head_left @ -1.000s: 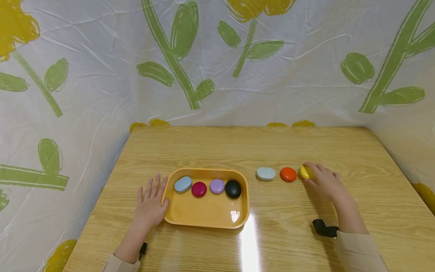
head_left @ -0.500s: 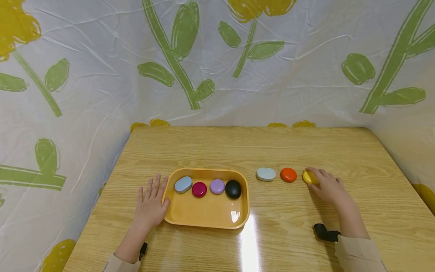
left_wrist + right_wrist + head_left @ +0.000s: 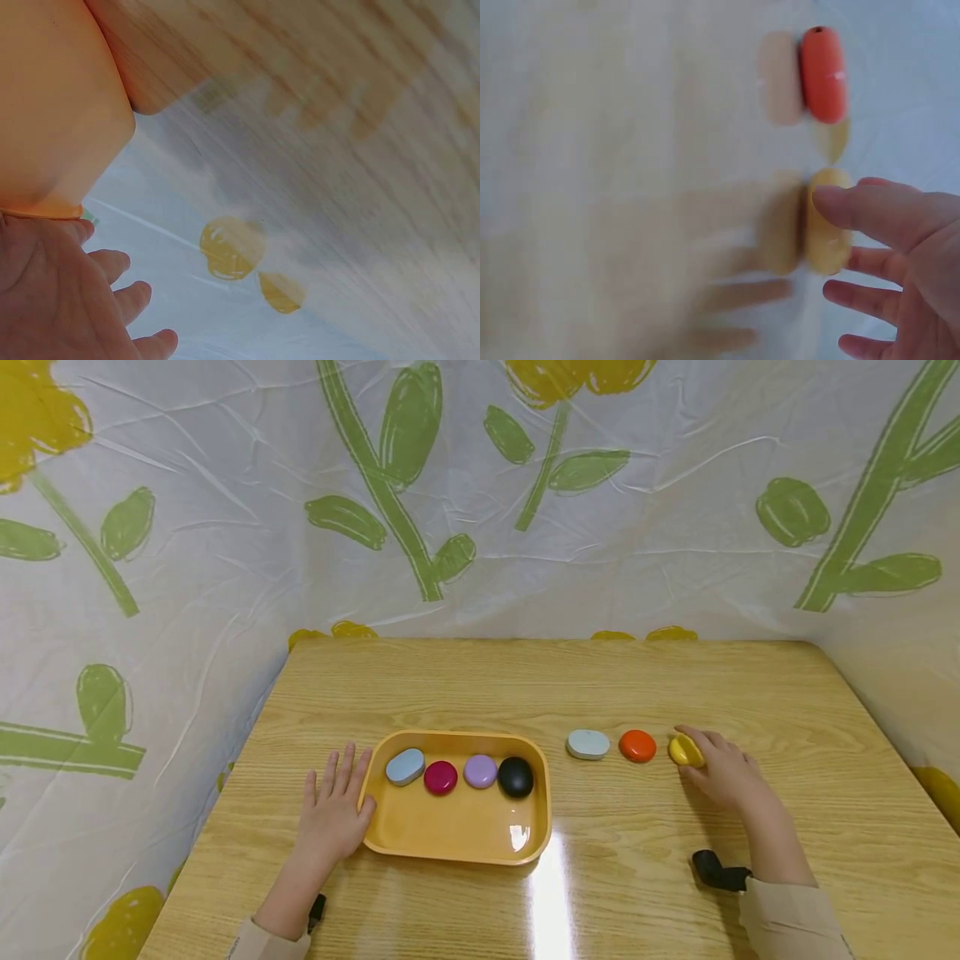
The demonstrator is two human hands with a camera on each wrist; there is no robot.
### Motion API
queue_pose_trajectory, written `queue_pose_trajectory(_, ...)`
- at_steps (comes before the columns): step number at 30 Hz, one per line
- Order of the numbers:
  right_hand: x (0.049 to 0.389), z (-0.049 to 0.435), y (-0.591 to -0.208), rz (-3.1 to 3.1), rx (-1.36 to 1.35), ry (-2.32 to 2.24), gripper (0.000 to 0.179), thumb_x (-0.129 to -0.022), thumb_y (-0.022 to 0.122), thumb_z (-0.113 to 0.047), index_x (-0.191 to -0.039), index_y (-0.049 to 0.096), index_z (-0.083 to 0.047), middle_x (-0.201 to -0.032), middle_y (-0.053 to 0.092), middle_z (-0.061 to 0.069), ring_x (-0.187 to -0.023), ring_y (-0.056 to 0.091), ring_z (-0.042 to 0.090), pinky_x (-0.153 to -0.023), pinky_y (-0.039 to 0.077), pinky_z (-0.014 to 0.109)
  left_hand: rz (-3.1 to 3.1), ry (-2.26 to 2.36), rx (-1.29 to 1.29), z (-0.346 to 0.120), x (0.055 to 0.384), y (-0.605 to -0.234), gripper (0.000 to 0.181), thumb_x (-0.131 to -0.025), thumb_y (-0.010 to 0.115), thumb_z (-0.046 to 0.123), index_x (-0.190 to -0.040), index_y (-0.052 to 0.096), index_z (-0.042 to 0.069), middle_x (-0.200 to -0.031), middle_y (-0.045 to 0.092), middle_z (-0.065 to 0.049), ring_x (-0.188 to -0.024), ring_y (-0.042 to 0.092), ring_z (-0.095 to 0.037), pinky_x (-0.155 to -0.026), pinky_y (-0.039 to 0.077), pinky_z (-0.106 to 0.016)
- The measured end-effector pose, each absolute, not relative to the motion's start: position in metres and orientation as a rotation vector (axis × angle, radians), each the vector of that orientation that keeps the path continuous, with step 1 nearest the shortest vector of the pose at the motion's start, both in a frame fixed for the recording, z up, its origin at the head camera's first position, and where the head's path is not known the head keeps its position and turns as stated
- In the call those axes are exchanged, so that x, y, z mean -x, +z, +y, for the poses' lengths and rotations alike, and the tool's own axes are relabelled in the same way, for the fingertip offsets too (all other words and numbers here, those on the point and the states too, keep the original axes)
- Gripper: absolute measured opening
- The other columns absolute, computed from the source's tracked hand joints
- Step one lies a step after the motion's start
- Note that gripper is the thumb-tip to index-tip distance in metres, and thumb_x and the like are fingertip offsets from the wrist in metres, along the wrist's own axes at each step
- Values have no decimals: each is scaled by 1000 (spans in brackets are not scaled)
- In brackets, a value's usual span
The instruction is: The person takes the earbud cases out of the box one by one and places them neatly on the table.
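Note:
My right hand [image 3: 727,772] pinches a glossy yellow, pebble-like disc [image 3: 686,750] at the right end of a row on the table. In the right wrist view the thumb [image 3: 855,208] lies across the near face of the yellow disc [image 3: 829,251]; the index finger is partly hidden behind it. The disc appears to rest on the tabletop. My left hand [image 3: 333,814] lies with its fingers straight and spread, its thumb against the left rim of an orange-yellow tray [image 3: 450,847]. A red-orange disc [image 3: 637,746] sits just left of the yellow one.
Further left in the row is a pale grey oval piece [image 3: 588,744]. Inside the tray stand a light blue oval [image 3: 405,767], a crimson disc [image 3: 440,777], a lilac disc [image 3: 480,772] and a black disc [image 3: 516,777]. A flower-printed sheet [image 3: 600,577] borders the wooden table [image 3: 480,685].
My right hand and the yellow disc have shifted slightly right, away from the red-orange disc. The left hand and tray stay in place.

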State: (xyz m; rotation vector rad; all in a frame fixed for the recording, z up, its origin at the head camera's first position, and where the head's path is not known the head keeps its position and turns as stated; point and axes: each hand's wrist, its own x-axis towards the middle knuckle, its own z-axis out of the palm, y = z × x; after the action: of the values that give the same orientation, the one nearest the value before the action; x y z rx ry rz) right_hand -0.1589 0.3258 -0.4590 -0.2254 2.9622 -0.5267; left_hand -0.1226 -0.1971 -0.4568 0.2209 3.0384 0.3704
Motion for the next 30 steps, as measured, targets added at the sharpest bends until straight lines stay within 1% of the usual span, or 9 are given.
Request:
queue_pose_trajectory(2, 160, 321, -452, 2991, 260, -557, 64, -88, 58, -15, -142, 24, -9, -131, 31, 34, -113, 31, 58, -84, 21, 75, 3040, 373, -220, -197, 122, -457, 59, -96, 39, 26, -148, 15, 12, -153, 7, -13, -139, 2, -34, -108, -1, -58)
queue_pose_trajectory(3, 160, 317, -448, 3024, 295, -564, 66, -88, 59, -14, -143, 24, -10, -131, 32, 34, -113, 32, 57, -83, 22, 75, 3042, 374, -220, -197, 122, -457, 59, -96, 39, 26, -148, 16, 12, -153, 7, -13, -139, 2, -34, -108, -1, -57)
queue_pose_trajectory(7, 164, 290, -427, 3153, 481, -597, 68, -85, 64, -13, -142, 28, -10, -131, 37, 31, -115, 36, 52, -84, 27, 71, 3041, 372, -218, -197, 122, -458, 59, -96, 39, 26, -148, 15, 12, -153, 7, -13, -139, 2, -34, -108, -1, -58)
queue_pose_trajectory(9, 165, 272, -418, 3189, 561, -611, 67, -84, 66, -16, -141, 31, -11, -132, 37, 28, -116, 37, 50, -86, 29, 69, 3041, 367, -218, -197, 122, -459, 59, -96, 38, 26, -148, 15, 12, -153, 7, -13, -139, 2, -34, -108, -1, -58)
queue_pose_trajectory(13, 164, 234, -407, 3182, 702, -651, 65, -85, 65, -24, -141, 32, -14, -137, 36, 23, -121, 36, 46, -92, 26, 67, 3039, 362, -220, -197, 122, -459, 59, -96, 38, 27, -148, 14, 12, -153, 6, -13, -139, 2, -35, -108, -2, -58)
queue_pose_trajectory(18, 161, 191, -410, 3161, 936, -614, 64, -85, 64, -29, -140, 34, -17, -137, 38, 16, -123, 38, 35, -98, 27, 60, 3035, 359, -220, -197, 122, -460, 59, -96, 38, 27, -148, 14, 13, -153, 5, -13, -139, 1, -34, -108, -2, -58)
queue_pose_trajectory(21, 160, 170, -416, 3145, 1073, -552, 62, -85, 64, -31, -138, 37, -18, -136, 41, 14, -123, 40, 31, -99, 30, 56, 3038, 358, -221, -197, 122, -460, 59, -96, 38, 27, -148, 14, 12, -153, 6, -13, -139, 1, -34, -108, -1, -58)
queue_pose_trajectory(25, 157, 147, -423, 3094, 1212, -454, 58, -85, 63, -33, -137, 40, -19, -133, 44, 13, -123, 42, 28, -99, 33, 52, 3040, 363, -224, -197, 122, -460, 59, -96, 38, 27, -148, 15, 12, -153, 6, -13, -139, 1, -34, -108, -1, -58)
queue_pose_trajectory(30, 154, 127, -430, 2997, 1308, -371, 58, -86, 63, -30, -138, 41, -19, -133, 45, 13, -124, 41, 26, -100, 33, 51, 3044, 369, -226, -197, 121, -461, 59, -96, 38, 27, -148, 15, 12, -153, 6, -13, -139, 2, -34, -108, -1, -58)
